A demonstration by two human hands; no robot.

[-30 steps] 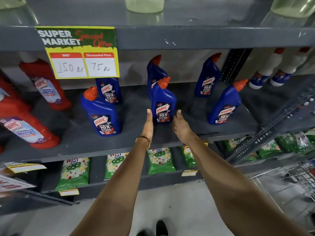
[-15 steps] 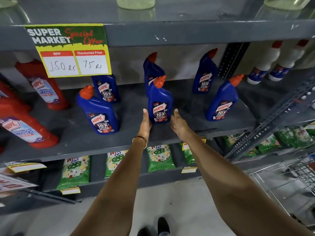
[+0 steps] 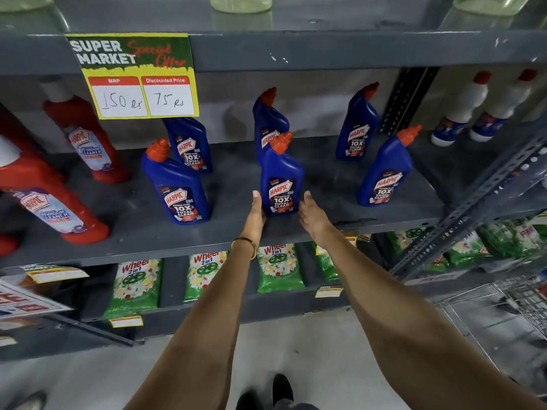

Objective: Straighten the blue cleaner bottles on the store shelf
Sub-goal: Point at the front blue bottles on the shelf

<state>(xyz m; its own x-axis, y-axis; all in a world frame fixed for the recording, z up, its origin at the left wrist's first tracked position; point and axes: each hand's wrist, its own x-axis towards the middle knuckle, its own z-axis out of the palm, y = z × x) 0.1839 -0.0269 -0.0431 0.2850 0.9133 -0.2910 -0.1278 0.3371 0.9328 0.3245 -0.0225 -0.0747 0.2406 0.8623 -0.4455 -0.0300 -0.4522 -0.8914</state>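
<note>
Several blue Harpic cleaner bottles with orange caps stand on the grey shelf. The front row has a left bottle leaning left, a middle bottle and a right bottle leaning right. Three more stand behind them: back left, back middle and back right. My left hand lies flat against the lower left side of the middle front bottle. My right hand is at its lower right side, fingers straight. Neither hand wraps around it.
Red Harpic bottles stand at the left and white bottles at the far right. A yellow price sign hangs from the shelf above. Green detergent packs fill the lower shelf. A slanted metal strut and a wire cart are at right.
Both hands have reached forward onto the shelf and closed in on either side of the middle front bottle. The bottles have not visibly moved.
</note>
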